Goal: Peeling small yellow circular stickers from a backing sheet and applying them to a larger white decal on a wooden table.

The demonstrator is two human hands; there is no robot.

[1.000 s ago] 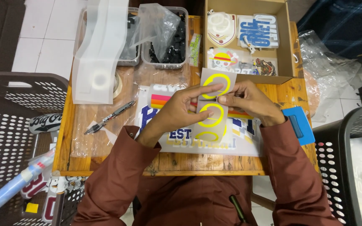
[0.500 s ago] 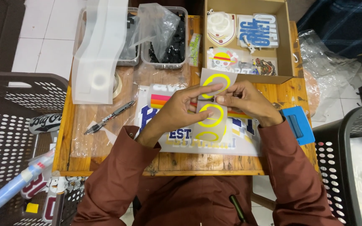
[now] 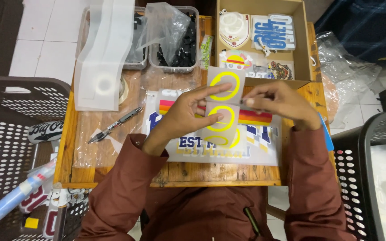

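Note:
Over a small wooden table (image 3: 112,147) I hold a narrow strip of sticker backing with yellow ring decals (image 3: 224,91). My left hand (image 3: 188,114) grips the strip from the left, fingers spread across its middle. My right hand (image 3: 280,103) pinches the strip's right edge between thumb and fingertips; whether it also holds a small tool I cannot tell. Under the strip lies a large printed sticker sheet (image 3: 255,147) with blue letters and rainbow stripes.
A cardboard box (image 3: 264,35) of assorted stickers stands at the back right. Two clear bins of black parts (image 3: 179,44) and a white tape strip (image 3: 101,58) sit at the back left. A pen (image 3: 115,125) lies left. Dark baskets (image 3: 10,134) flank the table.
Both hands stay on the yellow-ring strip with only slight finger shifts. Nothing else has moved.

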